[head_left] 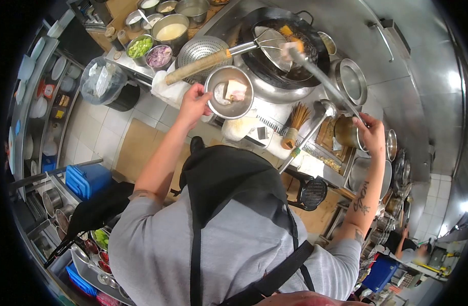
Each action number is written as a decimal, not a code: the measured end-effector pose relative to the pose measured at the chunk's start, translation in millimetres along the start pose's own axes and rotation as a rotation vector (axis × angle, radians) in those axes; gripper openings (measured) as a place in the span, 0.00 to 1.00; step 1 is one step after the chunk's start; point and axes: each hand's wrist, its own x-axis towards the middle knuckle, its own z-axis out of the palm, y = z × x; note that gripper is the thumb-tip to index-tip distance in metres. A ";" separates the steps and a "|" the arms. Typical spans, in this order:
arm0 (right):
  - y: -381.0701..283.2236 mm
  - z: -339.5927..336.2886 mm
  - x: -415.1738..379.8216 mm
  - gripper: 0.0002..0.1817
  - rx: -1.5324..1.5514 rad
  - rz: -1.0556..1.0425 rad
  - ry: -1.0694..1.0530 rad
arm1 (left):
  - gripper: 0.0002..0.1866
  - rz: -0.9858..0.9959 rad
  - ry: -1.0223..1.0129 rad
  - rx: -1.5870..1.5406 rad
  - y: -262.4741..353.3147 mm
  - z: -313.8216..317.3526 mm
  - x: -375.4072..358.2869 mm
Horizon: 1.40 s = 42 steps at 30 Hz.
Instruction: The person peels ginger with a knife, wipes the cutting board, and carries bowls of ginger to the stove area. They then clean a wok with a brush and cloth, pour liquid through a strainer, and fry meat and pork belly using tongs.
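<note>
My left hand point(194, 105) grips the rim of a small steel bowl point(219, 108), thumb over the edge. Inside lie a few pale pieces of food point(236, 90). My right hand point(371, 134) is closed round a long metal utensil point(330, 81) that reaches over the black wok point(247, 64). A pale pinkish piece point(289, 50) is at its far end; blur hides how it is held. A wire strainer point(272, 47) rests over the wok, its wooden handle point(198, 66) pointing left. Orange pieces point(291, 34) show in the wok's dark liquid.
Left of the wok stand a perforated bowl point(199, 45) and containers of chopped green vegetable point(140, 47), purple onion point(159, 55) and cream-coloured liquid point(171, 32). A ladle point(327, 107) and a bamboo brush point(298, 118) are near the front edge. Steel pots point(352, 80) stand right.
</note>
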 end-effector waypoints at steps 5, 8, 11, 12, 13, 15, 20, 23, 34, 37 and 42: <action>28.7 28.4 50.9 0.32 -0.180 0.237 0.100 | 0.09 -0.001 -0.007 -0.007 -10.3 -1.9 1.5; 32.7 58.1 71.2 0.29 -0.175 0.367 0.045 | 0.09 -0.017 0.001 -0.009 -6.2 2.4 -3.8; 28.9 75.2 80.5 0.26 -0.167 0.385 -0.042 | 0.08 -0.012 -0.004 -0.026 -9.0 -0.3 -3.9; 32.6 81.9 82.5 0.26 -0.149 0.363 -0.046 | 0.08 -0.013 -0.003 -0.031 -9.4 -1.0 -4.7; 36.3 86.8 84.4 0.26 -0.148 0.361 -0.037 | 0.08 -0.012 -0.003 -0.036 -9.8 -1.9 -5.6; 45.1 93.8 87.1 0.27 -0.147 0.357 -0.022 | 0.08 -0.009 -0.002 -0.046 -10.4 -2.9 -7.8; 6.2 70.5 48.0 0.32 -0.281 0.361 0.157 | 0.08 -0.021 0.007 -0.036 -8.7 -4.0 -11.6; 13.2 58.7 25.2 0.34 -0.301 0.220 0.191 | 0.08 -0.024 0.005 -0.030 -7.1 -4.8 -11.1; -60.9 38.2 -65.2 0.28 -0.290 -0.223 -0.075 | 0.09 -0.008 -0.035 0.077 5.0 8.4 -3.8; -57.6 49.8 -70.1 0.26 -0.276 -0.217 -0.111 | 0.08 0.053 -0.022 0.065 2.2 14.3 -3.9; -67.8 62.4 -75.8 0.26 -0.368 -0.239 -0.098 | 0.08 0.035 -0.051 0.119 4.6 16.3 -4.7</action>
